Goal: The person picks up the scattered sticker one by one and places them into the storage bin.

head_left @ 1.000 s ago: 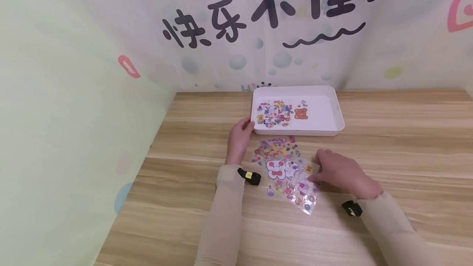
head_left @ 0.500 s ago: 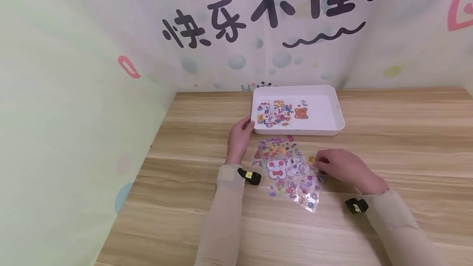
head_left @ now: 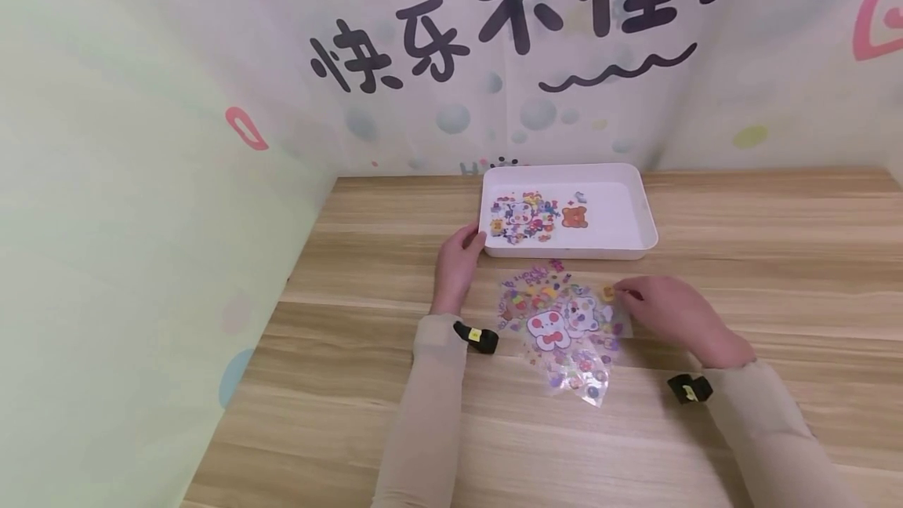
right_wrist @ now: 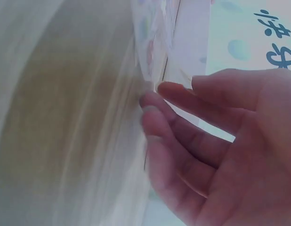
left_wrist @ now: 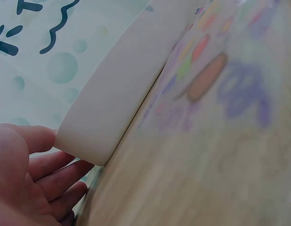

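Observation:
In the head view, my left hand (head_left: 457, 269) holds the near left corner of a white tray (head_left: 564, 252). The left wrist view shows its thumb at the rim of the tray (left_wrist: 105, 103) and fingers against the corner below. My right hand (head_left: 677, 316) pinches the right edge of a clear sticker sheet (head_left: 549, 331) printed with white bear faces. In the right wrist view, the thumb and index finger of the right hand (right_wrist: 216, 127) meet at the film of the sticker sheet (right_wrist: 148, 37). The clear layers overlap on the table; their exact number cannot be told.
Small colourful stickers (head_left: 525, 216) lie inside the tray's left half, beside a brown bear sticker (head_left: 574, 216). A printed cloth backdrop (head_left: 423, 124) rises behind the tray and along the left side. The wood-grain table (head_left: 339, 414) extends around both forearms.
My right hand has closed on the sheet's edge and drawn it to the right, so the bear faces shift right and the layers spread apart. The left hand and tray stay still.

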`<state>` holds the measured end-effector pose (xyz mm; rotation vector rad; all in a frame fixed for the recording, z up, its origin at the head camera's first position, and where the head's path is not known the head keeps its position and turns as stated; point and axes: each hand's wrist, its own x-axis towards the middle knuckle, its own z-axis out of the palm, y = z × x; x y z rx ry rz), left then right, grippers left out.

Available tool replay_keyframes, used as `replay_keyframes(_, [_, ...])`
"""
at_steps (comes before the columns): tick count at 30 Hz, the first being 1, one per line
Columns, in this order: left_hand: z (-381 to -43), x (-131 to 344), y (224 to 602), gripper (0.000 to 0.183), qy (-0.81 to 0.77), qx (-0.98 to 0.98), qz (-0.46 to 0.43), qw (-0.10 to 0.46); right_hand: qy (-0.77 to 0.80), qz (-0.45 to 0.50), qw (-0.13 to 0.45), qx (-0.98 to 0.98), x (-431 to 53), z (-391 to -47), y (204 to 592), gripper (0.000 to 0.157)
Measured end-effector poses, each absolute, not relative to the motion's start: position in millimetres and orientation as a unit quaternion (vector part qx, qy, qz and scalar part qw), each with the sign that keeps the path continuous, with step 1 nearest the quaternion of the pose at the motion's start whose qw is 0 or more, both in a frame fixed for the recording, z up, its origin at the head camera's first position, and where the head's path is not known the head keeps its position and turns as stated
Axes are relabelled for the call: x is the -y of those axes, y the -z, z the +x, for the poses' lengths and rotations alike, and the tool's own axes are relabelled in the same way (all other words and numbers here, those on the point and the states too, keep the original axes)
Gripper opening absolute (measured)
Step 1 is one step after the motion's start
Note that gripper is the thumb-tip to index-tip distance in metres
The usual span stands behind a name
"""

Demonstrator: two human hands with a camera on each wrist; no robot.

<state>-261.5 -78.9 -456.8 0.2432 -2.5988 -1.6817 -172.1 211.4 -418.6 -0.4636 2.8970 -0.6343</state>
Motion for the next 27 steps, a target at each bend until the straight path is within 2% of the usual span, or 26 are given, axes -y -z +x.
replay_keyframes(4, [-261.8, 78.0, 457.2, 0.038, 0.549, 0.832, 0.079, 0.013, 0.215, -0.137, 0.072, -0.964, -213.5, -173.0, 417.1, 0.024])
replay_keyframes(13, [-261.4, 77.7, 457.3, 0.037, 0.547, 0.833, 0.081, 0.016, 0.272, -0.112, 0.138, -0.946, -209.1, -173.7, 415.6, 0.021])
replay_keyframes(27, [-260.6, 78.5, 456.8, 0.038, 0.541, 0.837, 0.077, 0.020, 0.314, -0.132, 0.114, -0.933, -211.2, -174.9, 407.7, 0.019])
